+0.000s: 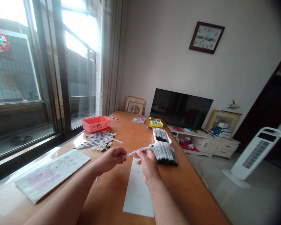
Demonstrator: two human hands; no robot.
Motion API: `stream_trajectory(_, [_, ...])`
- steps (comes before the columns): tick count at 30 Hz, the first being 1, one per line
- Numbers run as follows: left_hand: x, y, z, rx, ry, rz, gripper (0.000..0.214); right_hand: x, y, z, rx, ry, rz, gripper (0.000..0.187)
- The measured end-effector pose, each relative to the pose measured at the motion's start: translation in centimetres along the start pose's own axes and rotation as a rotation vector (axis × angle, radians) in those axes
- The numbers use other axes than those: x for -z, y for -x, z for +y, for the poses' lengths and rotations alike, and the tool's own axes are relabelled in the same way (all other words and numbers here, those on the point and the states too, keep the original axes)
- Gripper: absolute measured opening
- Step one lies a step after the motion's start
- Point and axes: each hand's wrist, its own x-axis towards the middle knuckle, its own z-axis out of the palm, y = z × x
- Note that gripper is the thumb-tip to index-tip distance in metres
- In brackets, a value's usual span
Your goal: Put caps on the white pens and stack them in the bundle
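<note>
Between my two hands I hold a slim clear pen (131, 153) roughly level above the table. My left hand (116, 158) pinches its left end, and the fingers of my right hand (148, 162) are closed round its other part, near a dark tip. Below my right hand lies a sheet of white paper (137, 193) with faint writing. To the right sits a dense row of clear pens with black ends (165, 153), and behind it a white box (170, 141) filled with similar pens. A loose heap of pens (97, 139) lies beyond my left hand.
A pink plastic box (97, 124) stands behind the heap, by the window. A notebook (52, 175) lies at the left. Farther back are a colourful booklet (138, 120) and a yellow box (156, 122). The table's right edge (196, 178) drops to the floor, where a tower fan (255, 156) stands.
</note>
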Motion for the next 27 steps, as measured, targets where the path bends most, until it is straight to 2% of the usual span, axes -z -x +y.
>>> stream_trajectory(12, [-0.1, 0.0, -0.2, -0.03, 0.016, -0.065, 0.026, -0.2, 0.1, -0.2, 0.024, 0.028, 0.016, 0.027])
stream_trajectory(27, [-0.8, 0.5, 1.2, 0.045, 0.157, 0.004, 0.04, -0.2, 0.1, 0.1, -0.031, -0.037, 0.004, 0.043])
